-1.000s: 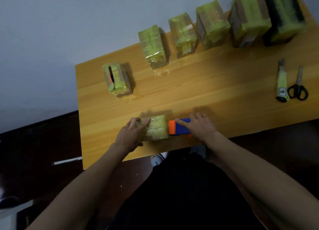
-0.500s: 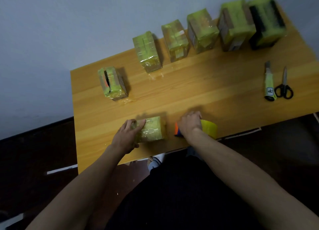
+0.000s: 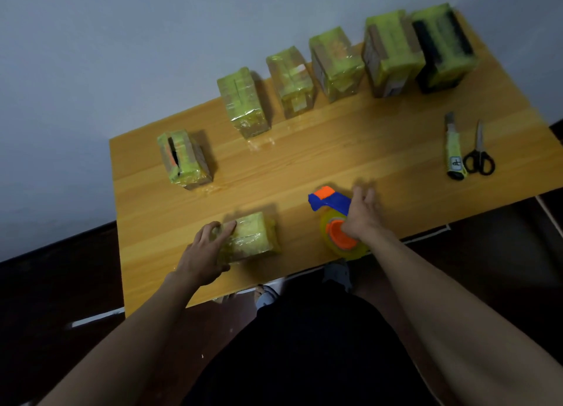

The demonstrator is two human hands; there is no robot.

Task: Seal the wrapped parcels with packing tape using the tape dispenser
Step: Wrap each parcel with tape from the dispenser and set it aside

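A small parcel [image 3: 253, 236] wrapped in yellow-green film lies near the front edge of the wooden table [image 3: 335, 162]. My left hand [image 3: 204, 253] grips its left end, fingers over the top. To its right the tape dispenser [image 3: 327, 200], blue with orange parts and a yellowish tape roll, lies on its side on the table. My right hand [image 3: 361, 216] is over the dispenser's handle side with fingers spread and blurred, not closed around it. A gap of bare table separates parcel and dispenser.
Several more wrapped parcels stand along the back, from a small one [image 3: 182, 159] at the left to a dark one [image 3: 443, 46] at the right corner. A utility knife [image 3: 453, 149] and scissors [image 3: 479, 157] lie at the right.
My right hand drew the dispenser away from the parcel to the right, laid it on its side and spread its fingers. The left hand stayed on the parcel.
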